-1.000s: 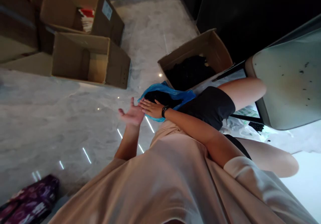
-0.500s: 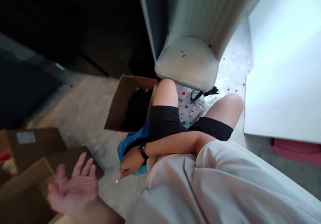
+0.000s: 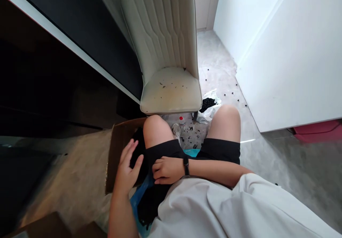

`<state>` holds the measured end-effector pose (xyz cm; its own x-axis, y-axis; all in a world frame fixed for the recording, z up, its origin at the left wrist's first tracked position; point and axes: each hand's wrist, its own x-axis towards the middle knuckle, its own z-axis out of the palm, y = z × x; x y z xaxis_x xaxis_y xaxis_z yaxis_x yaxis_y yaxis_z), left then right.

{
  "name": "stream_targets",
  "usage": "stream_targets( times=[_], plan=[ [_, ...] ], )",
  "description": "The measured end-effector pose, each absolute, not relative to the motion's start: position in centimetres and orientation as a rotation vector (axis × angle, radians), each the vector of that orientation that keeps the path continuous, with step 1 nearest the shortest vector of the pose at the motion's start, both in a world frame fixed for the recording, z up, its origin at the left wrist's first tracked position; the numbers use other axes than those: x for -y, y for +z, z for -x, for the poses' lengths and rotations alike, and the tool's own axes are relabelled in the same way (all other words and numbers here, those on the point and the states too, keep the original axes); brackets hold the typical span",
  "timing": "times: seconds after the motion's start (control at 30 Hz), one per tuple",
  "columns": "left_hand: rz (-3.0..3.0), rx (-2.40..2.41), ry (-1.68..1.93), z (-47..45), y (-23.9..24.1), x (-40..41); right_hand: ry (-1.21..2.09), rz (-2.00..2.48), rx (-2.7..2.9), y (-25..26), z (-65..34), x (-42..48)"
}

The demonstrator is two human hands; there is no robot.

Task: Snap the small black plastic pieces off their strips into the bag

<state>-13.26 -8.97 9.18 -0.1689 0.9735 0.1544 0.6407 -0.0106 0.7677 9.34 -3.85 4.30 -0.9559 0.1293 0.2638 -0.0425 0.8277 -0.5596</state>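
Note:
My left hand (image 3: pixel 128 170) is held over the near side of a cardboard box (image 3: pixel 113 152), its fingers spread and nothing visible in them. Black material (image 3: pixel 139 138) fills part of that box. My right hand (image 3: pixel 169 169), with a black band on the wrist, rests palm down across my lap, its fingers loosely bent and a little apart. Below it, beside my thigh, a blue plastic bag (image 3: pixel 135 206) holds a heap of small black pieces (image 3: pixel 149 204). My left forearm passes along the bag's outer edge.
A pale padded chair (image 3: pixel 171 92) with black scraps on its seat stands ahead. Beside it lie a white plastic bag (image 3: pixel 207 115) of black pieces and a red-capped bottle (image 3: pixel 182 121). Black bits dot the floor. White panel (image 3: pixel 288 70) at right; cardboard boxes (image 3: pixel 48 227) lower left.
My left hand has moved from the lower-left boxes to above the box by my leg. My right hand has drawn back from the blue bag onto my lap. The view has turned right.

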Motion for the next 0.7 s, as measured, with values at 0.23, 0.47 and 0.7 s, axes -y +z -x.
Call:
stream_targets(
  times=[0.23,0.47,0.7],
  plan=[
    [-1.957,-1.468,0.74,5.3,8.6,1.9,0.854,0.517,2.325,0.6,-17.4,-1.7],
    [-2.295,-1.211,0.94,0.2,8.0,1.5,0.869,0.957,2.144,-2.1,-23.1,-7.7],
    [-2.417,-1.741,1.149,3.5,5.1,5.1,0.772,0.836,2.362,-2.0,-16.4,-18.6]
  ],
)
